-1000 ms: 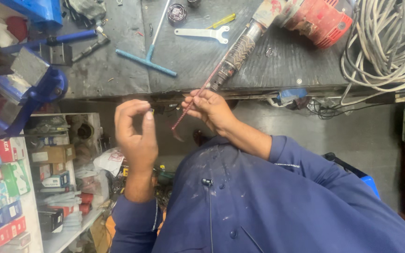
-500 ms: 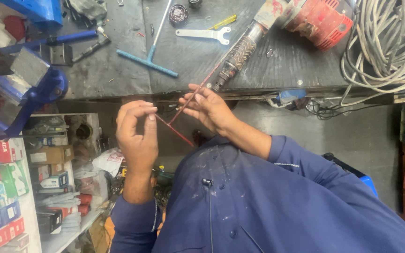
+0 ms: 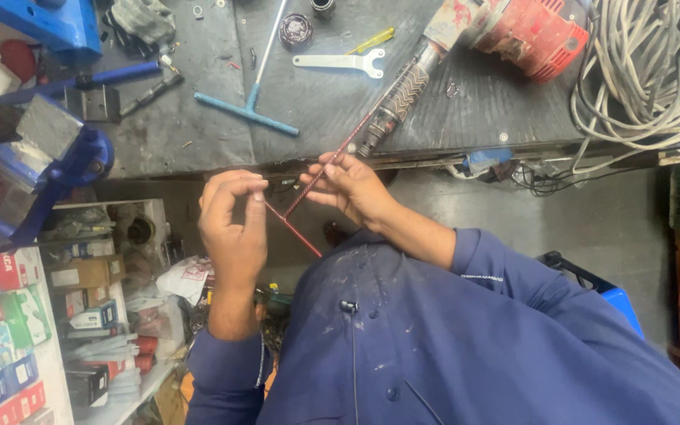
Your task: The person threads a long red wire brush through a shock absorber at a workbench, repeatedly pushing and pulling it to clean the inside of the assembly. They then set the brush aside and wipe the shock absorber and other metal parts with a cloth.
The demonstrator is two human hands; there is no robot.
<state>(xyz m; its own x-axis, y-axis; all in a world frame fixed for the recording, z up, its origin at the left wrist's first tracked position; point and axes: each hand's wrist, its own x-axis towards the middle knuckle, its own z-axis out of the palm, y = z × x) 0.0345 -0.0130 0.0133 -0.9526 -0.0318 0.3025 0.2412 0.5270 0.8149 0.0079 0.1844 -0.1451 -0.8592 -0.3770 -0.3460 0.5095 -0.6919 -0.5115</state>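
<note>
Thin red rod (image 3: 293, 228) at centre frame, slanting from the left hand down toward the blue shirt (image 3: 466, 346). Second thin dark-red rod (image 3: 332, 161) running up and right from the right hand toward the workbench (image 3: 198, 134) edge. Both crossing between the two hands.

Left hand (image 3: 234, 228), left of centre: fingers curled, thumb and forefinger pinched on the upper end of the red rod. Right hand (image 3: 352, 189), centre: fingers closed lightly around the dark-red rod.

Above, on the workbench: red power tool (image 3: 513, 31) at upper right, white flat spanner (image 3: 340, 61) at top centre, blue T-handle tool (image 3: 249, 102) beside it, blue vise (image 3: 57, 165) at left. Coiled grey cable (image 3: 655, 71) at far upper right. Shelves of coloured boxes (image 3: 1, 330) at lower left.
</note>
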